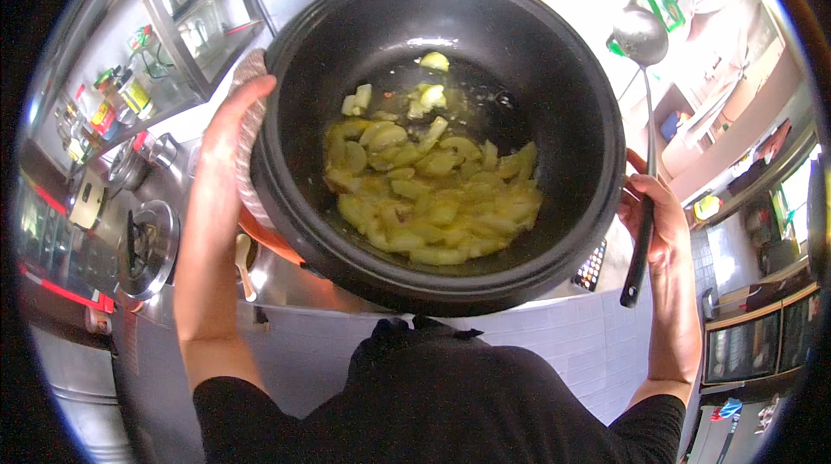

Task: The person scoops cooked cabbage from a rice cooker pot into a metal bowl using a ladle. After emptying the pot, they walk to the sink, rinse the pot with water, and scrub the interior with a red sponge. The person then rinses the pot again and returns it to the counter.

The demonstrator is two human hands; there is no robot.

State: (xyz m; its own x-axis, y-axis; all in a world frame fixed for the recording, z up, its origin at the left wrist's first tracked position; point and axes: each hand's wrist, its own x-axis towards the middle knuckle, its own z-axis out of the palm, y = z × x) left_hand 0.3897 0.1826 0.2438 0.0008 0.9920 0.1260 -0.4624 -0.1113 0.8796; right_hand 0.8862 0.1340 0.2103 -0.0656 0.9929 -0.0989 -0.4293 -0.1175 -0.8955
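Observation:
A large black cooking pot (pixel 519 29) is raised in front of my body, tilted so that its inside faces me. Pale green-yellow vegetable slices (pixel 435 198) lie in liquid along its lower side, and a few pieces cling higher up. My left hand (pixel 250 94) grips the pot's left side through a striped cloth (pixel 247 159). At the opposite side, my right hand (pixel 649 204) holds the black handle of a metal ladle (pixel 641 35), whose bowl points up and away. Fingers of that hand also reach the pot's right side, where their grip is partly hidden.
Bottles (pixel 97 110) stand on a metal shelf to the left, above a steel counter. A round glass lid (pixel 152 243) and a light-coloured spoon (pixel 245 266) lie nearer. A phone (pixel 591 266) shows below the pot's right side. Glass-fronted cabinets (pixel 743 347) are at far right.

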